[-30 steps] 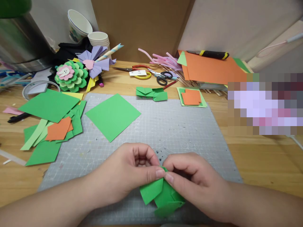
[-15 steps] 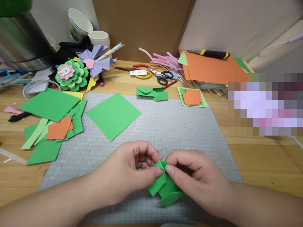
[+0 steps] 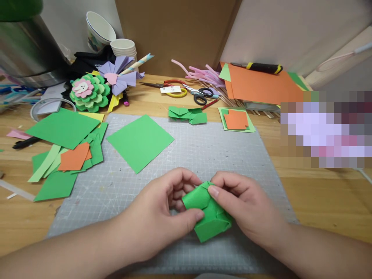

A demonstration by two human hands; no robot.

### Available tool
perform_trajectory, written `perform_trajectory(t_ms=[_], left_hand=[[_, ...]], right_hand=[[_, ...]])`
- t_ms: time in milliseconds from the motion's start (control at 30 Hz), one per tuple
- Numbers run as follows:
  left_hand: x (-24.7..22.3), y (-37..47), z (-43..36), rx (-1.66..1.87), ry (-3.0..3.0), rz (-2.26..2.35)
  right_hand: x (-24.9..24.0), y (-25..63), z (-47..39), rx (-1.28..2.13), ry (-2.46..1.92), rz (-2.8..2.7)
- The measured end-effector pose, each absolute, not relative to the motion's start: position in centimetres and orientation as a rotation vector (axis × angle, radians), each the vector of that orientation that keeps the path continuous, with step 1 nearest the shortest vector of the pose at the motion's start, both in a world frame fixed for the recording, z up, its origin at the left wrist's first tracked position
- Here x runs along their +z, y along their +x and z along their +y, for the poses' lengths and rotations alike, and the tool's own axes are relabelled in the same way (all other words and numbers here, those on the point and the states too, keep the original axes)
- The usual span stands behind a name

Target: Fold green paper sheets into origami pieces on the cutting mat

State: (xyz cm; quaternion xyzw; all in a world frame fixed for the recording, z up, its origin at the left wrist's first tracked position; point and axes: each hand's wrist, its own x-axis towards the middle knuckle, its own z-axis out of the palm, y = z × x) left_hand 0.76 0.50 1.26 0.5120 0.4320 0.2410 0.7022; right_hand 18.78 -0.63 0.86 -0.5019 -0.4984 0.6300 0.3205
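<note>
Both hands hold one folded piece of green paper [image 3: 209, 217] above the grey cutting mat [image 3: 232, 155]. The thumb of my left hand [image 3: 174, 211] presses on its left side, with the other fingers curled behind it. At the upper right, my right hand [image 3: 244, 201] pinches the paper between thumb and forefinger. Several creases and flaps show, and the underside is hidden. Farther back on the mat lie a flat green paper square [image 3: 140, 143] and another folded green paper piece [image 3: 187, 115].
A pile of green paper [image 3: 62, 130] with an orange scrap [image 3: 74, 157] lies left. Small paper squares [image 3: 236, 119] sit at the mat's back right. Behind are scissors [image 3: 200, 95], a paper flower [image 3: 90, 93], orange sheets [image 3: 261, 83] and a utility knife [image 3: 264, 68].
The folded paper has been turned and raised slightly in my hands, so a broader folded face now shows. My left thumb has shifted to its lower left side.
</note>
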Motion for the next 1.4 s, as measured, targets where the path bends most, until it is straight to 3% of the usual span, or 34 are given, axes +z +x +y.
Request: perform_trajectory(t_ms=[200,467,833,1400], left_hand=[[1.32,0.49,0.68,0.545,1.109,1.022],[1.44,0.66,1.20,0.627,0.944,1.075],[1.29,0.68,0.39,0.612,1.155,1.141],[1.04,0.84,0.92,0.691,0.958,1.029]], right_hand=[[-0.15,19.20,-0.52,2.003,-1.229,-1.036],[0.32,19.14,-0.33,1.773,-1.241,-1.206],[0.06,18.75,-0.54,1.933,-1.254,-1.177],[0.00,18.79,-0.48,1.808,-1.169,-1.104]])
